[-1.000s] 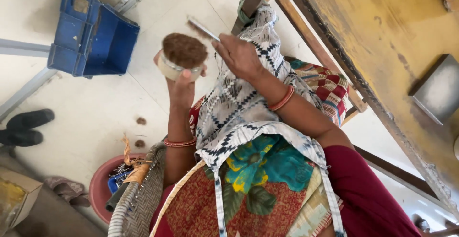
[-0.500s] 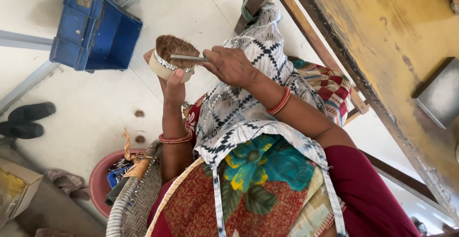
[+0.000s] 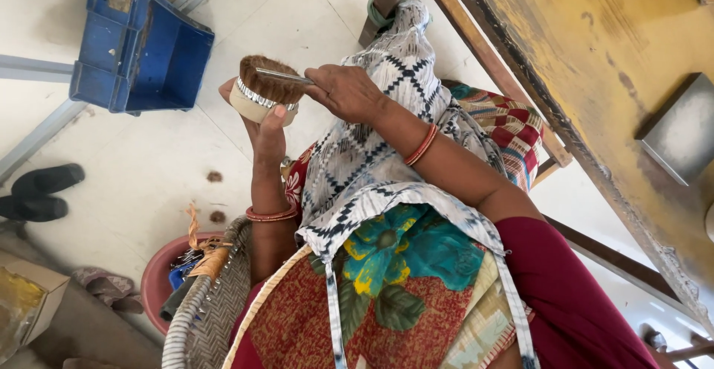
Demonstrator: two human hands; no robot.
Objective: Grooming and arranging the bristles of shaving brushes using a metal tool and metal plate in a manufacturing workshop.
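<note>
Right hand (image 3: 346, 92) lays metal blade (image 3: 282, 76) flat across brush (image 3: 266, 90) (left-held).

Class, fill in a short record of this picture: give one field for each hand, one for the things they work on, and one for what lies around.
Left hand: holds a round brush with brown bristles, bristles facing the camera.
Right hand: grips a thin metal tool laid across the bristles.
Lap: patterned cloth draped over it.
Floor: blue crate, black shoes, pink tub with odds and ends.
Right side: yellow wooden table.
</note>
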